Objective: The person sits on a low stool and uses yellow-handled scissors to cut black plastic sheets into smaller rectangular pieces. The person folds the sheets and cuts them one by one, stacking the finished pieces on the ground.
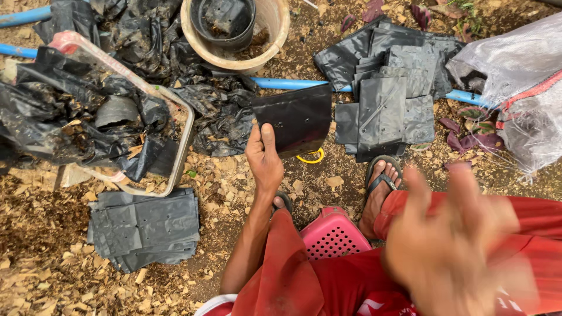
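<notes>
My left hand pinches the near left corner of a flat black plastic nursery bag and holds it out over the ground. My right hand is blurred, close to the camera at the lower right, fingers spread and holding nothing. A neat stack of flattened black bags lies at the lower left. Another loose pile of flat black bags lies at the upper right, beyond my sandalled right foot.
A tub heaped with crumpled black bags sits left. A beige bucket holds a black pot. A blue pipe crosses the ground. A white woven sack is at right. I sit on a pink stool. Wood chips cover the ground.
</notes>
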